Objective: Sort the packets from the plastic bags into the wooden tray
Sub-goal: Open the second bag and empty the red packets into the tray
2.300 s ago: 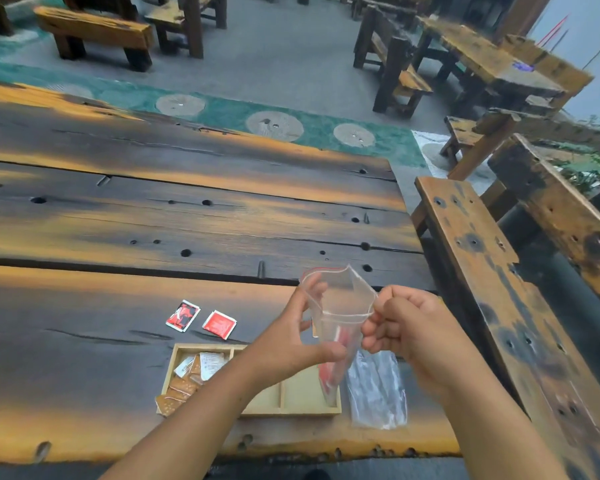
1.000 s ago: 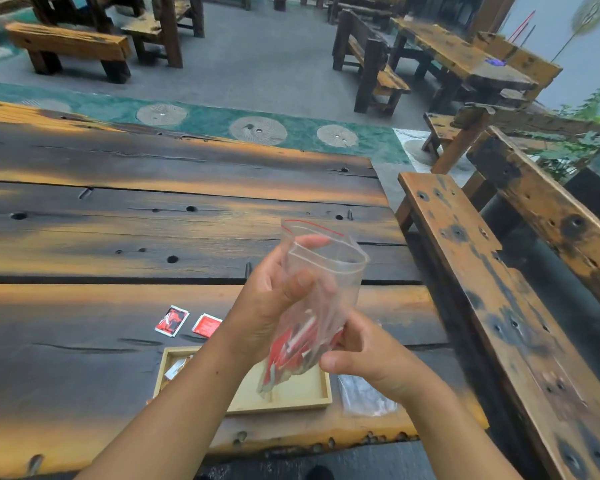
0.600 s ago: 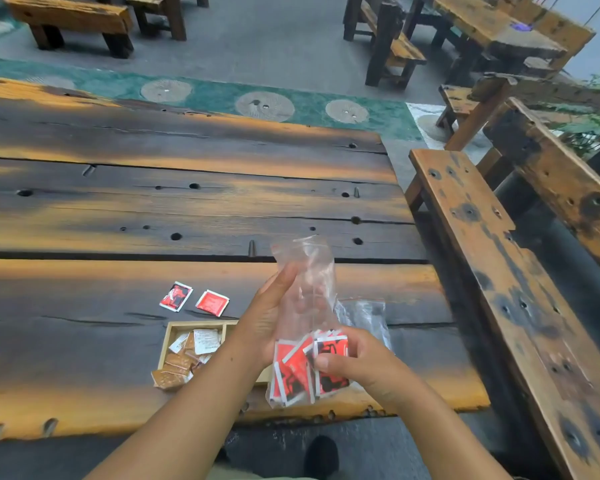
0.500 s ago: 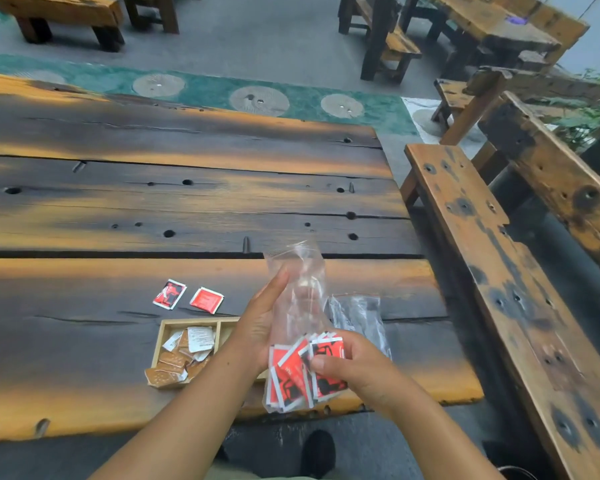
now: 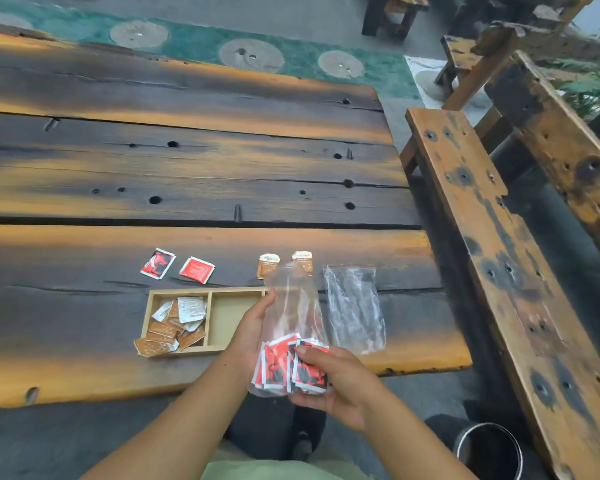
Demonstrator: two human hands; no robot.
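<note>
Packets, red/black, sit bunched at the bottom of a clear zip bag held upright over the desk's near edge, just right of the wooden tray. Left hand flat w/ fingers together against the bag's side; right hand pinches the packet bunch thru the plastic. Bag hides the tray's right end. Tray's left compartment holds brown and white packets, one brown overhanging its front rim; middle compartment bare. Behind the tray: two red packets and two brown ones. Right of the tray, a second clear bag lies flat.

Vs 0.5 s ago: camera tipped lower, grip unchanged, two brown packets now in view.

Desk is scorched dark planks w/ orange streaks; matching bench further right, green-patterned floor beyond.
</note>
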